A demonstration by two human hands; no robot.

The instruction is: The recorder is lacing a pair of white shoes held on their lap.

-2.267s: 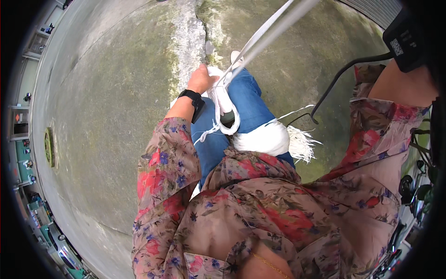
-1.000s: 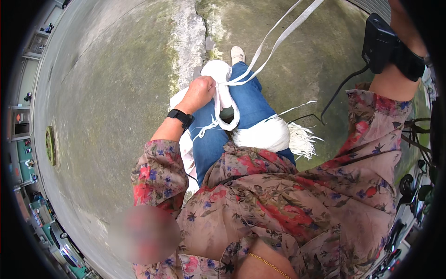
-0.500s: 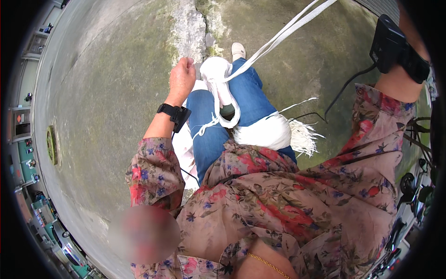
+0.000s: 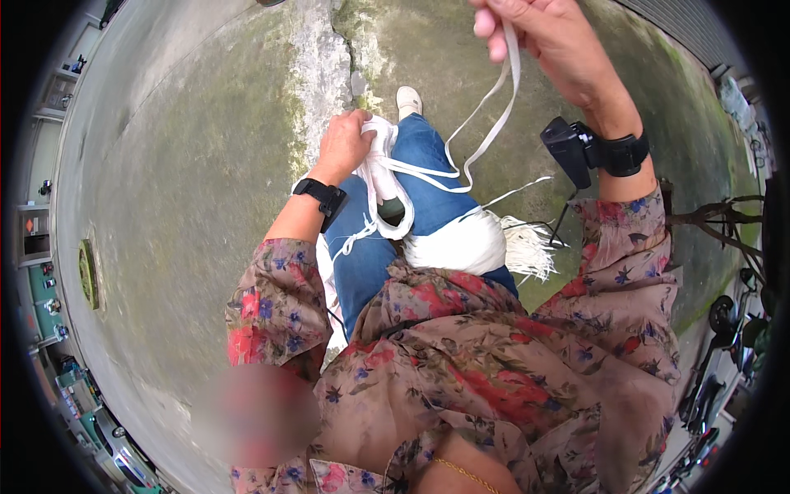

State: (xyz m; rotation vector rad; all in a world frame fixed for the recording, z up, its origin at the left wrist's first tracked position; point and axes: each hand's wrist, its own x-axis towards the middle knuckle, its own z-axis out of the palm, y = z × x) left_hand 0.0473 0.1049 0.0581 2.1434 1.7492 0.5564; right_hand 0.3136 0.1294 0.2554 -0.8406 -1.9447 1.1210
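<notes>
I see left hand (image 4: 346,142) clasping white shoe (image 4: 382,179), right hand (image 4: 527,29) pinching raised white lace (image 4: 503,115) (slack below); hasty pull could snag slack into knot.

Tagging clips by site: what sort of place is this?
Probably an outdoor yard or parking area: wide grey-green, stained concrete ground with a crack running through it, a pale, rounded car at the lower left edge, and what looks like a black two-wheeled motorbike at the right.
</notes>
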